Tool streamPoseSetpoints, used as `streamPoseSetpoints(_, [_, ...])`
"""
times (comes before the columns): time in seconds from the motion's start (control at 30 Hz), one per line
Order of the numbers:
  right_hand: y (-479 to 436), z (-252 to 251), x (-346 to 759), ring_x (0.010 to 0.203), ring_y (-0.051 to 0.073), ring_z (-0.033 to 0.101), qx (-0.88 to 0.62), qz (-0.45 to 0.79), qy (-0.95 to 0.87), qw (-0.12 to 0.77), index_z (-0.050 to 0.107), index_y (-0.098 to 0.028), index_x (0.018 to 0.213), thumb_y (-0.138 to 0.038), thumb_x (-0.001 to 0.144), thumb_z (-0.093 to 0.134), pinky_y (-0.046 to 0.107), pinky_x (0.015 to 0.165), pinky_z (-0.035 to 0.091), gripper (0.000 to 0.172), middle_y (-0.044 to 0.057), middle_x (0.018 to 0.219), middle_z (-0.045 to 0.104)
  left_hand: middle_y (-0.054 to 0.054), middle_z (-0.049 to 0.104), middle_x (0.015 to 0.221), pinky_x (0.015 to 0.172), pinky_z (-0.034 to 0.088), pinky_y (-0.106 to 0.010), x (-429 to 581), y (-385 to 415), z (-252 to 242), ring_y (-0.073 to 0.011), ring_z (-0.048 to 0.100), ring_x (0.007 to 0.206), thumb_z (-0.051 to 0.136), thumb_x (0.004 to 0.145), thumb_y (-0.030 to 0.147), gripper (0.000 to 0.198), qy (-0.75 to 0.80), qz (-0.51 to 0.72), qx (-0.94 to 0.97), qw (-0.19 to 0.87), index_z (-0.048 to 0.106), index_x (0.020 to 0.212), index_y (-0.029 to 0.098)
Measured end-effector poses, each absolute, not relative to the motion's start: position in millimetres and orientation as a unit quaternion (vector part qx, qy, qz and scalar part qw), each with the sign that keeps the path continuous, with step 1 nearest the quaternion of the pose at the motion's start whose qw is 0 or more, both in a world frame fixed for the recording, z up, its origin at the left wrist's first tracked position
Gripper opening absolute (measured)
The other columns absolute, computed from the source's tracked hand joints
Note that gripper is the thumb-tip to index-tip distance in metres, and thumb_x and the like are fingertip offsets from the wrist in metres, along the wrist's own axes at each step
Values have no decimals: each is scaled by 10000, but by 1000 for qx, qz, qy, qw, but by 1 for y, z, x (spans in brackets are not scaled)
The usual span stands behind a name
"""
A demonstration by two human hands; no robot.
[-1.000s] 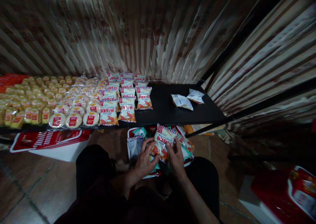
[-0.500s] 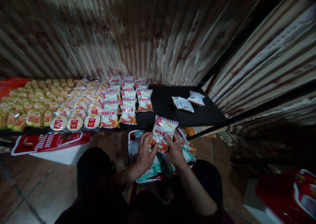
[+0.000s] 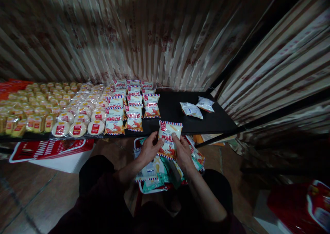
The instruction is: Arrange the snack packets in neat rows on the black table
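A small snack bag (image 3: 168,150) with red lettering, a shrimp picture and striped ends is held upright between both hands, printed face toward me. My right hand (image 3: 183,151) grips its right side, thumb pressed on the front. My left hand (image 3: 149,148) pinches the left edge; the fingertips behind the bag are hidden. Just beyond, matching snack bags (image 3: 134,117) stand in overlapping rows on the black shelf (image 3: 167,106). Below my hands is a basket (image 3: 152,192) with a white rim, full of green and white packets (image 3: 154,172).
Two snack bags (image 3: 191,110) lie back side up on the shelf's right part. Round wrapped crackers (image 3: 95,126) and yellow wrapped cakes (image 3: 33,122) fill the left. A dark post (image 3: 227,72) and a striped curtain (image 3: 154,38) bound the shelf. Red baskets (image 3: 51,149) are underneath.
The snack bag has been turned more upright and shifted slightly left. My left hand has moved from the bag's lower front to its left edge, uncovering more of the print.
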State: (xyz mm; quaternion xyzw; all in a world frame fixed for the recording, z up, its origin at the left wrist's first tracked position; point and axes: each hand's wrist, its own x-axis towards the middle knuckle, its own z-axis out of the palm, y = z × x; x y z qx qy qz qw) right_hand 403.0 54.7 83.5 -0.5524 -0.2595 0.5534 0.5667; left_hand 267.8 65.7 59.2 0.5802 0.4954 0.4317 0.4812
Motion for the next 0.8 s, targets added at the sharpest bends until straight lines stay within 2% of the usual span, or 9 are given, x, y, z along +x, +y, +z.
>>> streamPoseSetpoints(0.1, [60,81,407,659,219,684,-566,544,-294,545,658,-186,899,-532,593,772,320,586,542,476,29,771,741,-21,655,862,720,495,-277,269,76,60,-154,600,778,523,848,465,316,462,418,569,538,612,953,180])
streamPoseSetpoints(0.23, [65,79,408,690,218,681,-564,542,-334,526,659,-199,973,-567,620,737,320,613,537,516,21,815,741,15,606,733,637,453,-226,270,80,60,-123,546,688,507,852,480,319,498,440,565,489,592,819,174])
streamPoseSetpoints(0.43, [67,78,406,758,211,669,-572,504,-403,507,641,-231,1036,-595,734,627,295,631,518,473,18,901,736,32,601,707,604,415,-210,267,77,62,-109,531,654,455,882,462,323,528,451,566,444,600,813,181])
streamPoseSetpoints(0.57, [65,85,405,815,215,670,-558,534,-403,491,628,-248,1055,-596,747,613,304,682,528,466,22,953,729,10,645,771,641,445,-223,261,81,59,-128,576,706,464,883,446,314,519,472,550,453,622,906,175])
streamPoseSetpoints(0.7, [61,87,404,973,230,647,-510,570,-428,481,553,-251,1190,-476,684,734,342,817,524,582,34,1108,691,-46,684,945,742,492,-262,257,86,57,-163,626,846,492,880,416,316,488,519,521,470,586,1057,172])
streamPoseSetpoints(0.8, [59,81,403,969,236,646,-507,569,-446,469,543,-242,1204,-402,666,766,364,844,516,603,49,1122,684,-55,690,957,733,505,-263,257,88,55,-162,641,836,504,876,423,354,480,537,505,475,556,1118,171])
